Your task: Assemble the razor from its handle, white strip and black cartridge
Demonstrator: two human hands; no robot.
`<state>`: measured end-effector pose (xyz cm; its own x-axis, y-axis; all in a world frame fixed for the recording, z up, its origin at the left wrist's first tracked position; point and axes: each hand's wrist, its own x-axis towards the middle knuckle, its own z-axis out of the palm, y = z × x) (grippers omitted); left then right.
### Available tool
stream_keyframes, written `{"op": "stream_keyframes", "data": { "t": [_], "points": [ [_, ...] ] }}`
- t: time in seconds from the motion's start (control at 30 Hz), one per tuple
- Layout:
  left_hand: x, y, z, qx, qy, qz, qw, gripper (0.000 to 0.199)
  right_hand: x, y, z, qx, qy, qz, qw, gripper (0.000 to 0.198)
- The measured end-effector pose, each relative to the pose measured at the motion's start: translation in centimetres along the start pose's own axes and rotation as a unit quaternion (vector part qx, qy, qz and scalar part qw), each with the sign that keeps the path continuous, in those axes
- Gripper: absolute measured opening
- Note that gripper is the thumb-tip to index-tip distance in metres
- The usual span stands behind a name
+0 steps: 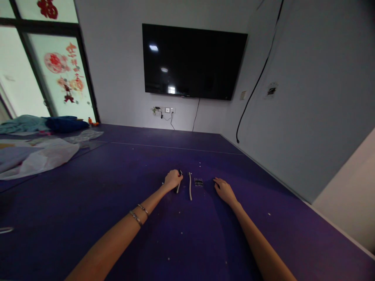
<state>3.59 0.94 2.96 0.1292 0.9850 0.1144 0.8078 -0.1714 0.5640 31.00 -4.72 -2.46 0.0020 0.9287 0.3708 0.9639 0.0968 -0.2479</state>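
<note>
My left hand (pixel 172 180) is closed at the purple surface, its fingers around a slim dark object (pixel 177 189) with a pale strip along it; the fingers cover much of it, and its kind cannot be made out. Just right of that hand lies a short pale grey cord-like piece (pixel 190 187), running away from me. Beside the cord is a small flat clear packet (pixel 199 182) with dark bits in it. Farther right, my right hand (pixel 225 190) rests on the surface, fingers loosely stretched and apart, holding nothing.
Small white crumbs dot the purple surface (pixel 140 249). White plastic sheeting (pixel 52 158) and a dark blue cloth (pixel 66 123) lie at the left. A television (pixel 193 62) hangs on the far wall; a black cable (pixel 254 88) dangles at the right.
</note>
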Motion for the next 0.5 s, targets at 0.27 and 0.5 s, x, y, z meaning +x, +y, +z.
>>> {"op": "stream_keyframes", "data": {
  "t": [0.27,0.5],
  "points": [
    [2.2,-1.5,-3.4,-0.310,-0.093,-0.061,0.944,0.024,-0.1,0.0,-0.1,0.011,0.008,-0.005,1.000,0.039],
    [1.9,-2.7,-4.6,-0.468,-0.086,-0.126,0.870,0.022,0.2,0.4,0.2,0.000,0.005,-0.022,1.000,0.040]
  ]
}}
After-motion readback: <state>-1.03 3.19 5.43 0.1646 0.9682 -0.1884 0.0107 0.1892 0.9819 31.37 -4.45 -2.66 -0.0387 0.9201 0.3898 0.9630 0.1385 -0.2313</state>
